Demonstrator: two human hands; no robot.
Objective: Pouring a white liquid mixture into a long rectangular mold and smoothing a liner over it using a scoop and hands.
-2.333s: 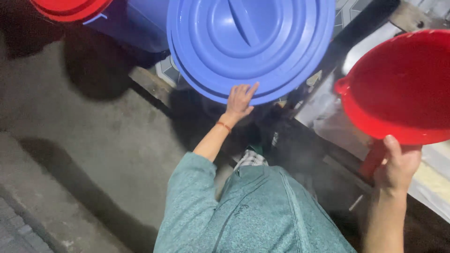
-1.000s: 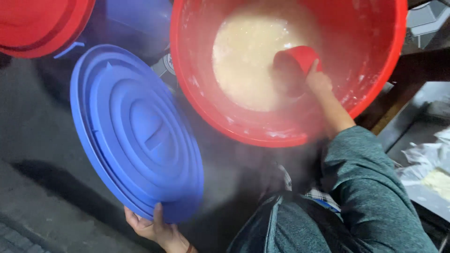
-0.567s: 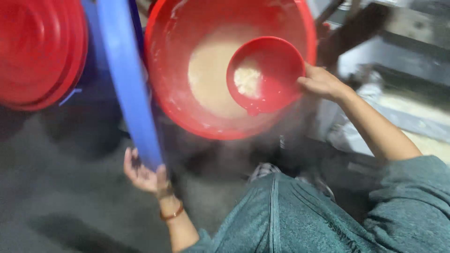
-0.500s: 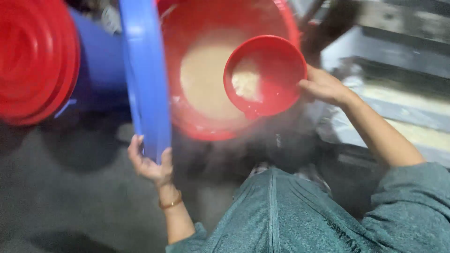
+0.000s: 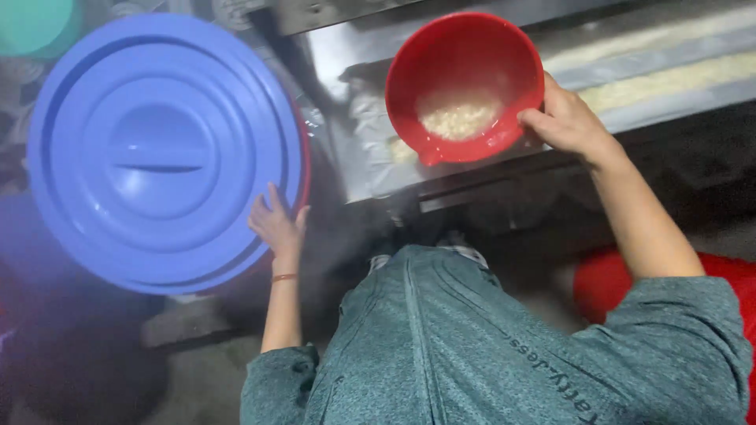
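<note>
A large round blue lid (image 5: 157,149) lies flat over a red tub, whose rim (image 5: 305,161) peeks out at the lid's right edge. My left hand (image 5: 277,227) rests on the lid's lower right rim, fingers spread. My right hand (image 5: 568,122) grips the right side of a red bowl (image 5: 465,83) held over a metal counter (image 5: 346,71). The bowl holds a small heap of pale wet grains (image 5: 459,114) at its bottom.
Strips of pale grain lie on the metal counter at the upper right (image 5: 669,79). A red object (image 5: 606,283) sits low at the right by my arm. A teal container (image 5: 35,24) shows at the top left corner. My teal-grey top fills the lower middle.
The blue lid went from standing on edge beside the open red tub to lying flat on top of it. My right hand lifted the red bowl out of the tub and over the counter.
</note>
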